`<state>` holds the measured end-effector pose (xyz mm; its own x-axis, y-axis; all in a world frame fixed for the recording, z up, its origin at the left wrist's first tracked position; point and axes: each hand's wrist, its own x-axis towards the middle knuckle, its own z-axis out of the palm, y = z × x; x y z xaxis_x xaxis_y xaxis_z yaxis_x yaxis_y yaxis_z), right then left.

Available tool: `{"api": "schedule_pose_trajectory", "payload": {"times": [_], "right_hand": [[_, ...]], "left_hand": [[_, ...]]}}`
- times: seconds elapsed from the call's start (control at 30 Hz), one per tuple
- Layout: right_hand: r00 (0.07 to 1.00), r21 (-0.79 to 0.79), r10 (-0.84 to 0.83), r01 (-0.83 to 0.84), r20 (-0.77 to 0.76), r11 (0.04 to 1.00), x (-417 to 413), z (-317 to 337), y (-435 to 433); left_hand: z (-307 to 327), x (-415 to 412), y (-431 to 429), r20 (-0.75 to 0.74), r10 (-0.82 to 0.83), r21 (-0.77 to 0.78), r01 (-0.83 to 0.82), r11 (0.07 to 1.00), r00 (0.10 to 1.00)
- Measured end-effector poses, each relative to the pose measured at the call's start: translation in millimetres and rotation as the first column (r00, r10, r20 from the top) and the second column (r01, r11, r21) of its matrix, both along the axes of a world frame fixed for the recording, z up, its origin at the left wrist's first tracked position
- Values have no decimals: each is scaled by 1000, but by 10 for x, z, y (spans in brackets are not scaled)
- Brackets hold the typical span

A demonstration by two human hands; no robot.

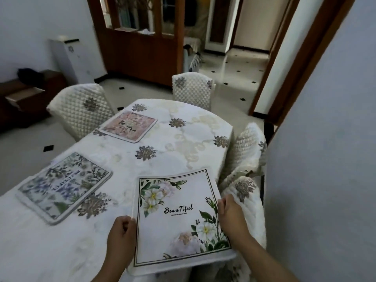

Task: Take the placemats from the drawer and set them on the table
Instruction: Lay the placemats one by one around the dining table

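The left hand [120, 236] and right hand [228, 215] each pinch a side edge of a white rectangular placemat [179, 218] printed with flowers and "Beautiful", over the near right edge of the white-clothed table [183, 139]. A blue-floral placemat [65, 186] and a pink-patterned placemat [129, 127] lie flat along its left side.

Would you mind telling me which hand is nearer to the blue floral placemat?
Left. The left hand sits just right of the blue floral placemat; the right hand is farther, across the white Beautiful placemat.
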<state>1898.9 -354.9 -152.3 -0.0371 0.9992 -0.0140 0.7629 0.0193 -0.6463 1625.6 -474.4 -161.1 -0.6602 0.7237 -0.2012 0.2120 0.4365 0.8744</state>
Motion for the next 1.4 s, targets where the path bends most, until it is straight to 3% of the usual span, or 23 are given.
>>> {"api": "schedule_pose_trajectory", "payload": {"times": [0.2,0.4,0.6,0.77,0.93,1.17,1.27,1.3,1.37,1.4], "right_hand": [[967,-14,238,-238,89,971,-274,-178,762],[821,-61,551,-548,147,834,-807,-672,1547],[695,-158,708,-690,130,706,-1091,-1062,2065],[614,-137,783,-770,102,623,-1163,-1264,2291],[583,-176,803,-783,125,596,-1093,-1534,2397],[561,-160,798,-787,220,596,-1077,-1691,2409],[462,141,768,-882,444,449,-1027,-1682,2316],[469,220,759,-883,452,415,-986,-1719,2287],[408,209,834,-912,371,353,-890,-1752,2084],[318,164,886,-947,337,277,-832,-1745,1937]], "left_hand": [[-72,198,105,32,230,-9,-230,973,973],[-471,361,228,26,474,-51,-473,880,880],[-828,707,490,-6,632,-119,-628,769,775],[-1097,907,700,-84,694,-197,-694,692,715],[-1407,1053,772,-177,733,-282,-747,602,657],[-1559,1254,765,-244,744,-277,-780,561,622],[-1589,1340,758,-404,654,-285,-768,574,639],[-1606,1397,768,-470,585,-277,-740,613,660],[-1585,1542,855,-519,484,-255,-668,699,705],[-1582,1621,925,-512,439,-257,-619,742,739]]}}
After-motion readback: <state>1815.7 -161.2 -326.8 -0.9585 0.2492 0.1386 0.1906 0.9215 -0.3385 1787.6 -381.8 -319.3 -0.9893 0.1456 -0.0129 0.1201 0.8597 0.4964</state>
